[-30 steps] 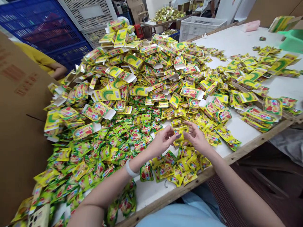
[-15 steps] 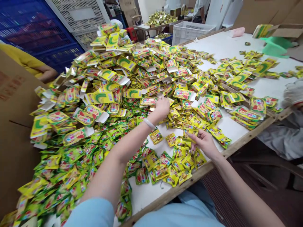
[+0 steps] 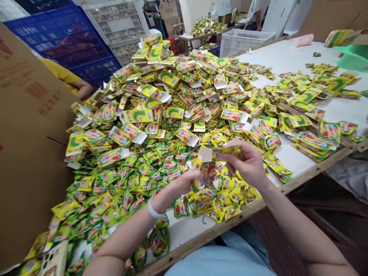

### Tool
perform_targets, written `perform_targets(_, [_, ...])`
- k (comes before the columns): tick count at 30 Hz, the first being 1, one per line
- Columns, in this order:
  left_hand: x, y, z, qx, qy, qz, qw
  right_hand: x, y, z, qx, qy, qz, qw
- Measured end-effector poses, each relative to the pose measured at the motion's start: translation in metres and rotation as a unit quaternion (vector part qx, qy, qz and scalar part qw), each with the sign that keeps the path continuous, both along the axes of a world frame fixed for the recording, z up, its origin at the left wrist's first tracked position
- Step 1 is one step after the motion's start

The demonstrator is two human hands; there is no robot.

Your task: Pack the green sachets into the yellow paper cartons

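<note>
White table (image 3: 290,155) strewn with cartons (image 3: 138,115) and sachets (image 3: 109,176).

The heaped green-and-yellow sachets (image 3: 120,205) look like glossy, crinkled plastic; the yellow printed boxes (image 3: 138,115) are smooth, thin card. The white-topped table (image 3: 251,55) looks smooth (its near edge is rough wood); the large brown carton (image 3: 31,153) at left is matt cardboard.

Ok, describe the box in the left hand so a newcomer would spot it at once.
On the white table, find the tall heap of yellow boxes. Nearer the camera, the left hand holds the box, beside the yellow packet in the right hand. Unlike those lying in the heap, it is hand-held, its white flap uppermost.
</note>
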State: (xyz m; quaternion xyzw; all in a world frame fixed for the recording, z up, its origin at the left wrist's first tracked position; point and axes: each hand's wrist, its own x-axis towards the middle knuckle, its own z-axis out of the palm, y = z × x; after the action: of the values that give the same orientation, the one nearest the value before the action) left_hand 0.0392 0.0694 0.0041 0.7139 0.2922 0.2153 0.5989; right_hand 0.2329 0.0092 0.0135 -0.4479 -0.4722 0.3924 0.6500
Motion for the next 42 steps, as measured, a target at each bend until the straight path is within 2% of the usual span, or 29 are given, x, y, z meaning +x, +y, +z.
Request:
perform_targets(2, [0.001, -0.010, 0.007, -0.058, -0.002, -0.061, 0.996, -0.002, 0.004, 0.002, 0.027, -0.077, 0.042, 0.996])
perform_targets(4, [0.001, -0.013, 0.012, -0.081, 0.008, -0.084, 0.993, 0.000, 0.004, 0.003, 0.043, -0.173, 0.081, 0.981])
perform_targets(7, [0.001, -0.012, 0.011, -0.058, 0.048, -0.078, 0.994, 0.005, -0.003, 0.010, 0.046, -0.335, 0.133, 0.932])
perform_targets(10, [-0.002, -0.008, 0.006, -0.074, 0.066, -0.139, 0.985, 0.008, -0.016, 0.019, 0.045, -0.425, 0.185, 0.885])
perform_targets(11, [-0.003, -0.008, 0.004, -0.083, 0.061, -0.163, 0.981, 0.008, -0.021, 0.019, 0.041, -0.424, 0.194, 0.884])
perform_targets(13, [-0.006, -0.009, 0.001, -0.098, 0.054, -0.197, 0.974, 0.008, -0.028, 0.014, 0.044, -0.395, 0.176, 0.901])
perform_targets(16, [-0.010, -0.015, -0.003, -0.113, 0.050, -0.211, 0.970, 0.008, -0.037, -0.002, 0.083, -0.351, 0.133, 0.923])
perform_targets(18, [-0.009, -0.019, -0.006, -0.118, 0.045, -0.225, 0.966, 0.007, -0.042, -0.012, 0.089, -0.331, 0.164, 0.925])
perform_targets(22, [0.000, -0.024, -0.013, -0.093, 0.012, -0.232, 0.968, 0.007, -0.052, -0.019, 0.000, -0.290, 0.262, 0.920])
perform_targets(24, [0.009, -0.026, -0.016, -0.078, 0.006, -0.219, 0.972, 0.005, -0.055, -0.022, -0.024, -0.281, 0.241, 0.929])
perform_targets(28, [0.023, -0.024, -0.020, -0.058, 0.008, -0.189, 0.980, 0.017, -0.055, -0.024, 0.016, -0.272, 0.132, 0.953])
perform_targets(30, [0.020, -0.014, -0.019, -0.001, 0.004, -0.147, 0.989, 0.043, -0.051, -0.019, 0.029, -0.305, 0.033, 0.951])
perform_targets(31, [0.013, -0.007, -0.018, 0.046, 0.016, -0.110, 0.993, 0.060, -0.047, -0.015, 0.024, -0.343, -0.043, 0.938])
perform_targets(32, [0.005, 0.001, -0.018, 0.104, 0.045, -0.064, 0.991, 0.079, -0.043, -0.011, 0.012, -0.391, -0.132, 0.911])
perform_targets(33, [-0.006, 0.009, -0.017, 0.168, 0.091, -0.016, 0.982, 0.096, -0.037, -0.008, -0.005, -0.454, -0.229, 0.861])
perform_targets(34, [-0.018, 0.017, -0.018, 0.230, 0.150, 0.027, 0.961, 0.109, -0.031, -0.005, -0.021, -0.512, -0.299, 0.805])
perform_targets(35, [-0.031, 0.024, -0.019, 0.287, 0.219, 0.058, 0.931, 0.118, -0.025, -0.005, -0.030, -0.553, -0.340, 0.760])
perform_targets(36, [-0.043, 0.028, -0.020, 0.333, 0.291, 0.071, 0.894, 0.120, -0.019, -0.006, -0.030, -0.577, -0.347, 0.739])
perform_targets(37, [-0.053, 0.031, -0.022, 0.367, 0.356, 0.071, 0.856, 0.116, -0.014, -0.010, -0.024, -0.585, -0.318, 0.745])
perform_targets(38, [-0.062, 0.031, -0.024, 0.390, 0.411, 0.064, 0.822, 0.107, -0.010, -0.015, -0.011, -0.582, -0.261, 0.770])
perform_targets(40, [-0.073, 0.027, -0.030, 0.414, 0.482, 0.049, 0.771, 0.077, -0.007, -0.027, 0.011, -0.572, -0.110, 0.813])
perform_targets(42, [-0.078, 0.020, -0.035, 0.422, 0.518, 0.047, 0.742, 0.046, -0.010, -0.037, 0.011, -0.587, 0.028, 0.809])
